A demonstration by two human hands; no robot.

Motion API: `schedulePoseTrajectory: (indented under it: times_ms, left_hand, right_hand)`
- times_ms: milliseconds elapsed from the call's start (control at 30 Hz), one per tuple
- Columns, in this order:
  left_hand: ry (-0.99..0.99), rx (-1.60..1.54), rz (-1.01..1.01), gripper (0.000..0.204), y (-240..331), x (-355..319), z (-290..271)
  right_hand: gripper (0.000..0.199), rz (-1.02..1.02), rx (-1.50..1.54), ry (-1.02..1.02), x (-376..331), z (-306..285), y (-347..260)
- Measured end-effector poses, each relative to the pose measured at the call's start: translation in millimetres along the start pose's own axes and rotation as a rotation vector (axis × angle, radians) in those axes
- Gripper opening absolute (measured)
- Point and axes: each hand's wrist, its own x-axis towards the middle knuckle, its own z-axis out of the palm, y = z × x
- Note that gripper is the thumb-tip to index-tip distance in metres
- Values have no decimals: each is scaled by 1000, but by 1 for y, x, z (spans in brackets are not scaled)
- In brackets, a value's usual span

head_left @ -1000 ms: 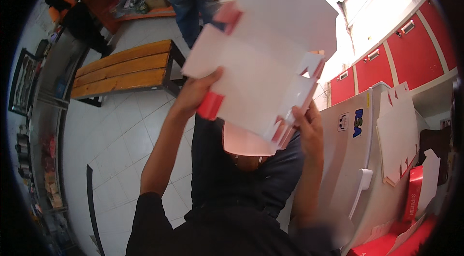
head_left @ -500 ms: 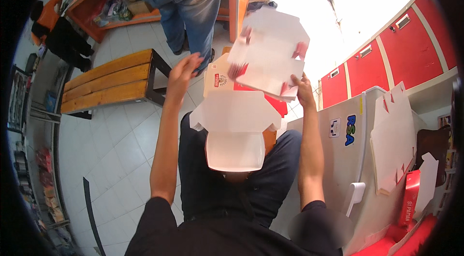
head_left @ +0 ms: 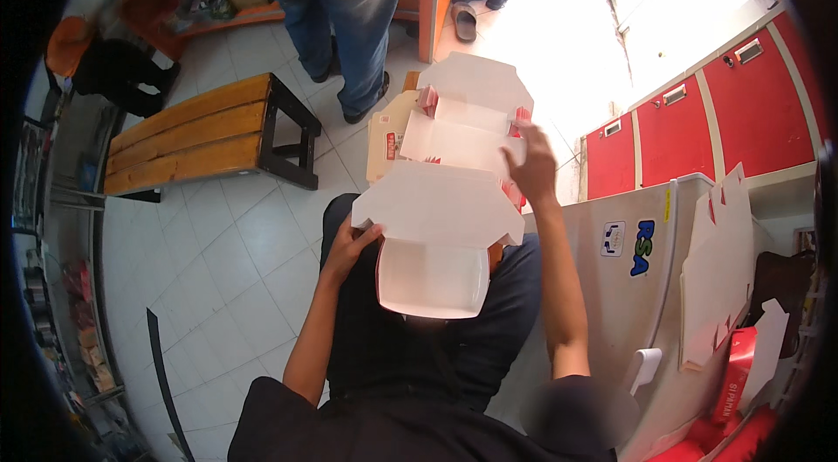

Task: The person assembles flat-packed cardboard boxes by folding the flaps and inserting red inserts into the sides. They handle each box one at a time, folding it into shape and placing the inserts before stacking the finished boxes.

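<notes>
A white-lined cardboard food box (head_left: 434, 279) stands between my thighs, its tray formed and its lid flap raised toward the far side. My left hand (head_left: 352, 251) grips the left corner of that flap, thumb on top. Beyond it lies a stack of carton blanks (head_left: 463, 137), white side up, with red-backed tabs standing at its sides. My right hand (head_left: 534, 167), fingers apart, is beside the stack's right edge and holds nothing. A cream printed carton (head_left: 388, 139) sticks out from under the stack on the left.
A wooden bench (head_left: 196, 137) stands at the left, with a person in jeans (head_left: 332, 26) behind it. Another person (head_left: 105, 61) is farther left. At the right are a grey fridge (head_left: 602, 287), red lockers (head_left: 681, 126) and more leaning carton blanks (head_left: 717, 274).
My right hand has let go of the carton blanks, which now rest lower and flatter behind the box. My left hand has come down from the upper left onto the box's flap.
</notes>
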Motion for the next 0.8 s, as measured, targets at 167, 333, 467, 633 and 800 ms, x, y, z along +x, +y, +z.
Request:
schedulePoseTrajectory:
  times_ms: [167, 333, 467, 633, 800]
  left_hand:
    - [-100, -93, 152, 63, -25, 30, 15]
    - [-32, -105, 177, 69, -49, 12, -6]
    - [-33, -10, 105, 63, -48, 25, 1]
    - [-63, -72, 195, 65, -75, 36, -21]
    - [-38, -43, 230, 65, -73, 40, -14]
  right_hand:
    - [47, -755, -418, -270, -26, 103, 125]
    - [36, -181, -95, -817, -26, 110, 60]
    - [32, -153, -154, -831, -11, 102, 79]
    - [30, -233, -4, -782, 19, 71, 40]
    - [38, -346, -78, -969, 42, 62, 32]
